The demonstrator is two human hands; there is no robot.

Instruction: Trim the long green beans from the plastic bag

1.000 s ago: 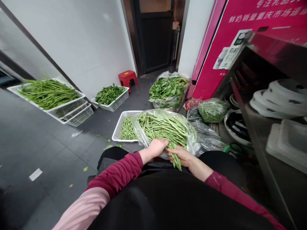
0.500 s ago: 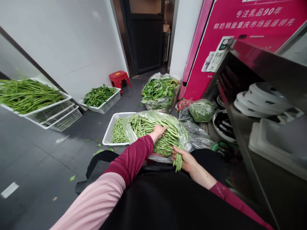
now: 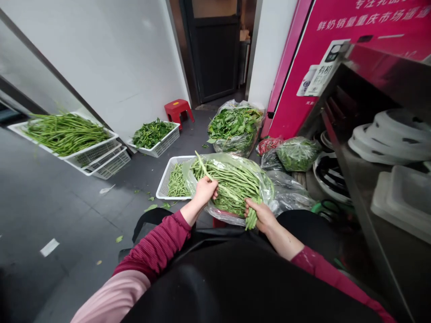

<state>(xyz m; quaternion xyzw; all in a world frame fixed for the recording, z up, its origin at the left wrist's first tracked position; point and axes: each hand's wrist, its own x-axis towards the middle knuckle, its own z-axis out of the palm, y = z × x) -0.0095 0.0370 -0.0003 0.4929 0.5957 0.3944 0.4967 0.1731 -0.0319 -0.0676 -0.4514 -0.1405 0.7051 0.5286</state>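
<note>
A clear plastic bag (image 3: pixel 195 185) lies open in front of me, full of long green beans (image 3: pixel 235 176). My left hand (image 3: pixel 206 190), at the bag's near left side, is closed on a long green bean (image 3: pixel 201 164) that points up and away. Over the bag's near right part, my right hand (image 3: pixel 260 214) is closed around a small bunch of green beans (image 3: pixel 251 220), whose ends hang below the fingers. Behind the bag's left edge, a white basket (image 3: pixel 162 184) holds shorter pieces of green bean (image 3: pixel 177 180).
Beyond the bag stands a plastic bag of leafy greens (image 3: pixel 235 125). A red stool (image 3: pixel 178 107) is by the wall. White baskets of greens (image 3: pixel 111 163) stand at left. A metal shelf (image 3: pixel 362 197) with white containers flanks me on the right. Leaf scraps lie on the floor.
My left hand has drawn back leftward from the bag's middle and now holds a long green bean. The right hand still grips its bunch. The view has shifted left.
</note>
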